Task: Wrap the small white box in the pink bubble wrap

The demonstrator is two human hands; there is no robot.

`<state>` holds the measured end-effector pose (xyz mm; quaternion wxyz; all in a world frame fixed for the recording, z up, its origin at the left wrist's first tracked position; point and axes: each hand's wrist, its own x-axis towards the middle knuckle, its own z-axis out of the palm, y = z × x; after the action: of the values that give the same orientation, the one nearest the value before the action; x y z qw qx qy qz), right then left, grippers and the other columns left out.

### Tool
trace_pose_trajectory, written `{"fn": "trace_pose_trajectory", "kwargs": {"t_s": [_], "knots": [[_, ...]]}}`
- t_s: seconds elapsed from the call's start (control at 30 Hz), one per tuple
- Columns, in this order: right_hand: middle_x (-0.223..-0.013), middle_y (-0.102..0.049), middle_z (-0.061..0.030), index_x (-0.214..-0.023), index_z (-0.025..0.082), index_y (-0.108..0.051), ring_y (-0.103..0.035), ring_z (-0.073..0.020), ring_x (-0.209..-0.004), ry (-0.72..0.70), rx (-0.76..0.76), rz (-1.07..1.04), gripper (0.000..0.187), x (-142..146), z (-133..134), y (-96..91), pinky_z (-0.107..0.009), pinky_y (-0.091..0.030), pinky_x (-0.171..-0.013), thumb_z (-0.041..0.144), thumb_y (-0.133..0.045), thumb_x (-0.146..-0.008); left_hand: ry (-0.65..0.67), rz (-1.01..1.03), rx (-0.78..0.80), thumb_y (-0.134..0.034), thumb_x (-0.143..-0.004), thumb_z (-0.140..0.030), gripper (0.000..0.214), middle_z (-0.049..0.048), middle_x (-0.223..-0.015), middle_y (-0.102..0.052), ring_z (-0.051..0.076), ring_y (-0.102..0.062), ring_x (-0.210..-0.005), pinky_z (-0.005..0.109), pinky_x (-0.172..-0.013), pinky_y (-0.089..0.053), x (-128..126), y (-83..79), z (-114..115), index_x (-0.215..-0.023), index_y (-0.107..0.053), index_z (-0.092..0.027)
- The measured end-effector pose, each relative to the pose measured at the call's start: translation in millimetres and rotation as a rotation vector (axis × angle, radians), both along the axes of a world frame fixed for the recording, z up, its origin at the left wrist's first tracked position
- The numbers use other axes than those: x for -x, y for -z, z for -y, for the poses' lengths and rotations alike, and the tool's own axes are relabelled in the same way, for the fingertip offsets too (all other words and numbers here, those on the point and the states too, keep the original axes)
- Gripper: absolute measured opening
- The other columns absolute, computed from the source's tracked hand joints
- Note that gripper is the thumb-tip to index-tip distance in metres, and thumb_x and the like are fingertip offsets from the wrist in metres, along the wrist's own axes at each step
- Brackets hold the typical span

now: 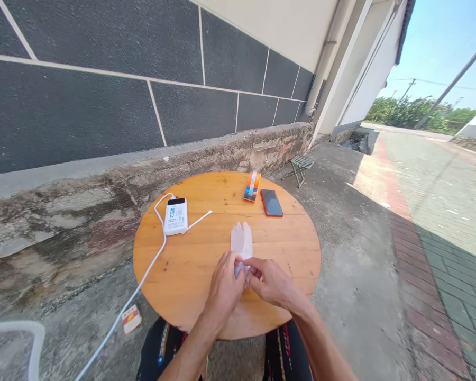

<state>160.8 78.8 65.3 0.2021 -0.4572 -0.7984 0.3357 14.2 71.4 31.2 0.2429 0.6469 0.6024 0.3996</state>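
A thin whitish strip [241, 241] with a ragged far end lies over the round wooden table. Whether it is tissue, paper or plastic film I cannot tell. My left hand [228, 280] is closed on its near part, thumb and fingers drawn together. From the other side my right hand [265, 278] pinches the same strip, its fingertips close to those of the left. The fingers hide much of the strip's near end.
On the table [198, 280] are a white power bank [176, 216] with a white cable, an orange tape dispenser [252, 186] and a red-edged phone [272, 203]. A folding stool [299, 168] stands beyond; a small red-and-white box [131, 319] lies on the ground. The wall runs behind.
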Motion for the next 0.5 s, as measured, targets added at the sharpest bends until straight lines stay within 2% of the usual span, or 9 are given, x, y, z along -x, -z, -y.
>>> {"fn": "trace_pose_trajectory", "kwargs": {"t_s": [0.07, 0.13, 0.2, 0.27, 0.4, 0.5], "knots": [[-0.072, -0.064, 0.0005, -0.100, 0.017, -0.066, -0.055, -0.0129, -0.063, -0.012, 0.048, -0.085, 0.022, -8, -4, 0.5, -0.020, -0.036, -0.056, 0.019, -0.049, -0.085, -0.002, -0.025, -0.001, -0.050, -0.075, -0.010, 0.021, 0.0037, -0.091, -0.061, 0.018, -0.060, -0.086, 0.031, -0.076, -0.047, 1, 1.5, 0, -0.094, -0.055, -0.019], [-0.078, -0.066, -0.0015, -0.106, 0.015, -0.065, -0.057, -0.0141, -0.068, 0.071, 0.010, -0.138, 0.026, -17, -11, 2.9, -0.022, -0.041, -0.061, 0.022, -0.048, -0.088, 0.014, -0.062, 0.003, -0.050, -0.074, -0.009, 0.034, 0.0051, -0.094, -0.061, 0.019, -0.059, -0.087, 0.031, -0.076, -0.047, 2, 1.2, -2, -0.106, -0.054, -0.018], [-0.086, -0.065, -0.0041, -0.109, 0.016, -0.065, -0.058, -0.0151, -0.073, 0.166, -0.120, -0.139, 0.027, -24, -22, 6.1, -0.025, -0.044, -0.068, 0.022, -0.046, -0.090, 0.044, -0.118, 0.015, -0.050, -0.074, -0.009, 0.044, 0.0064, -0.095, -0.061, 0.020, -0.059, -0.088, 0.032, -0.077, -0.047, 4, -1.2, -4, -0.117, -0.052, -0.016], [-0.095, -0.062, -0.0059, -0.110, 0.018, -0.065, -0.058, -0.0153, -0.080, 0.163, -0.269, -0.088, 0.028, -26, -35, 8.8, -0.026, -0.045, -0.074, 0.018, -0.044, -0.091, 0.073, -0.185, 0.037, -0.049, -0.075, -0.010, 0.046, 0.0072, -0.095, -0.061, 0.020, -0.058, -0.088, 0.032, -0.078, -0.046, 5, -6.2, -7, -0.120, -0.052, -0.015], [-0.108, -0.054, -0.0064, -0.114, 0.022, -0.063, -0.057, -0.0133, -0.081, 0.013, -0.432, 0.112, 0.036, -17, -60, 9.7, -0.024, -0.045, -0.072, 0.008, -0.042, -0.090, 0.151, -0.327, 0.115, -0.048, -0.072, -0.010, 0.033, 0.0068, -0.089, -0.062, 0.020, -0.059, -0.082, 0.029, -0.071, -0.042, 6, -21.4, -15, -0.101, -0.062, -0.017], [-0.114, -0.052, -0.0065, -0.102, 0.021, -0.067, -0.056, -0.0127, -0.078, -0.029, -0.475, 0.215, 0.029, -9, -71, 10.5, -0.023, -0.043, -0.069, 0.008, -0.043, -0.091, 0.188, -0.396, 0.154, -0.048, -0.069, -0.009, 0.022, 0.0058, -0.083, -0.062, 0.020, -0.058, -0.077, 0.027, -0.065, -0.038, 6, -29.8, -19, -0.083, -0.062, -0.018]]}}
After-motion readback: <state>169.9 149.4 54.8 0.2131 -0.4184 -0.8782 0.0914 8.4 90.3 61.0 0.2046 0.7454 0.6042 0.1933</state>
